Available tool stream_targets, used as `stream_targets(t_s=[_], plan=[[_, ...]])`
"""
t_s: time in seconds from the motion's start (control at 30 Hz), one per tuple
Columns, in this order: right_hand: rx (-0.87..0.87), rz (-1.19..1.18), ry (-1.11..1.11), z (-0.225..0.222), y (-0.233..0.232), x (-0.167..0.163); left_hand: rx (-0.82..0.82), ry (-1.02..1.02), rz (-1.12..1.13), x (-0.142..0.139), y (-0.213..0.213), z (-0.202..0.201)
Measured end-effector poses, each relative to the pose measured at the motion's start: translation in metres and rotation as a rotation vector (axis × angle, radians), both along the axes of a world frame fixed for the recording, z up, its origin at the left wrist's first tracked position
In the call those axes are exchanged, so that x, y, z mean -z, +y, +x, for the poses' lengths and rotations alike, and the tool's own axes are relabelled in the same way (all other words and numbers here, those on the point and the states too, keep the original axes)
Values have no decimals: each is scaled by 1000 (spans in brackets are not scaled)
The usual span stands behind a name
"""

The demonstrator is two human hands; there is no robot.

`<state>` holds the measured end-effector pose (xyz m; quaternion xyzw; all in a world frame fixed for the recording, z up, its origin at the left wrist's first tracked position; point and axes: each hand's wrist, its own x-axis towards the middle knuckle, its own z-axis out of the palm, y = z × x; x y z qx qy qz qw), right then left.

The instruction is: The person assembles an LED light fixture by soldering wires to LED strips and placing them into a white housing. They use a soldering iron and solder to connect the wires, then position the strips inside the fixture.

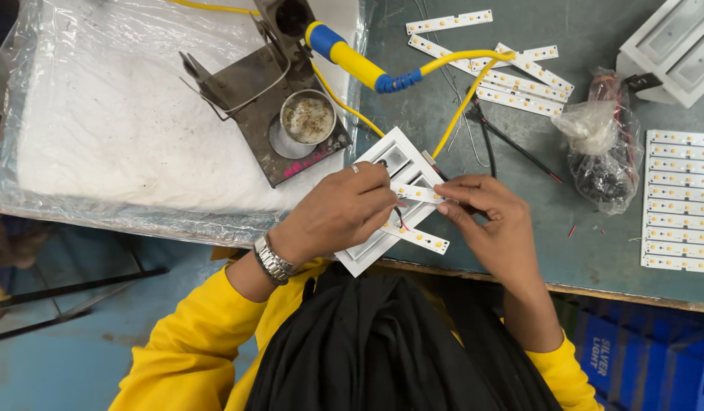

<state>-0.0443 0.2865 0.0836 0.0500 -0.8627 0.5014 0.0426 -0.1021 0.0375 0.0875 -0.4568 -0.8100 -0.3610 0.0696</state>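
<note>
Head view, looking straight down: both hands meet over a white lamp housing (390, 202) at the near edge of the tabletop (588, 228). The left hand (337, 217), with a ring and a metal watch, is curled with its fingertips pinched on one end of a short LED strip (419, 193). The right hand (493, 221) pinches the other end between thumb and forefinger. The strip is held just above the housing, across its slots, with thin red and black wires (400, 218) hanging beneath it. A second strip (420, 238) already lies along the housing's near edge.

To do this well, I judge the strip should stay level and in line with its slot, with the wires tucked clear so that nothing gets pinched under it, and with fingers kept on the ends, off the LEDs.

Behind the housing stands a soldering iron (352, 57) with a yellow and blue handle in its metal stand (253, 99), beside a tin (308, 116). Loose strips (512, 76), a plastic bag of parts (605, 152) and a panel of strips (681, 202) lie on the grey-green tabletop. A plastic-wrapped white sheet (116, 122) covers its left part.
</note>
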Motion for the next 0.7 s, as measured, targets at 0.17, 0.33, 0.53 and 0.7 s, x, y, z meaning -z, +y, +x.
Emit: stream_targets(t_s=[0.17, 0.33, 0.53, 0.7], plan=[[-36, 73, 131, -2, 2, 0, 28, 9, 50, -1, 0, -3], [-47, 141, 191, -3, 2, 0, 22, 56, 39, -4, 3, -2], [-53, 222, 229, -5, -1, -4, -20, 92, 6, -3, 4, 9], [-69, 259, 229, -7, -6, -9, -54, 103, 29, -1, -3, 13]])
